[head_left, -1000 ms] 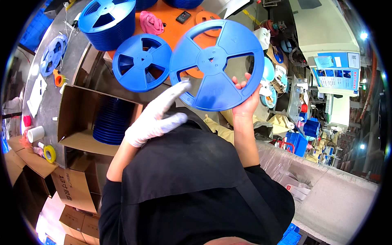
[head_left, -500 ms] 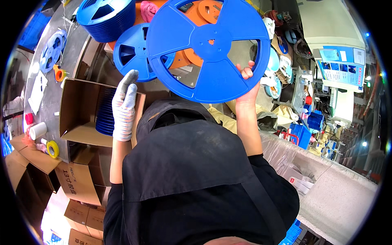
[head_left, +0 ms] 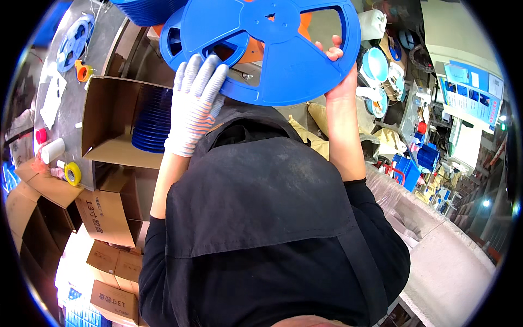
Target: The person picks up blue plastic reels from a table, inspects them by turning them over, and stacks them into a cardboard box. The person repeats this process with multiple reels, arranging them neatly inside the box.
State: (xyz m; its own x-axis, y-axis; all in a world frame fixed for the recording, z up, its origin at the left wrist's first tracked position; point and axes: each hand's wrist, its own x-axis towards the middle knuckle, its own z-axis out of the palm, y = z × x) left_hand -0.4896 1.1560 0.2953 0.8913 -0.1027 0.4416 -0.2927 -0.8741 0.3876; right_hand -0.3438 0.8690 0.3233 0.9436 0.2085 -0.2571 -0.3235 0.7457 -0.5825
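A large flat blue reel [head_left: 294, 71] with cut-out windows is held up in front of me. My right hand [head_left: 342, 87], bare, grips its right side, fingertips showing through a window and the rest behind the disc. My left hand [head_left: 193, 111] wears a striped white-grey glove. Its fingers are stretched out over the reel's lower left rim, close to it or touching; I cannot tell which. A second blue reel [head_left: 173, 60] lies partly hidden behind the first. To the left, an open carton [head_left: 103, 114] contains several blue reels [head_left: 150, 125] standing in a row.
A stack of blue reels [head_left: 147, 13] stands at the far left, by an orange surface. On the grey table [head_left: 103, 41] are an orange tape roll [head_left: 83, 72], a white roll [head_left: 53, 150] and yellow tape [head_left: 72, 173]. Cartons [head_left: 114, 301] are piled lower left; a pale ledge [head_left: 436, 261] runs right.
My left hand has moved right and up, from beside the reel to its lower left rim. The reel in my right hand sits somewhat higher and farther left in view.
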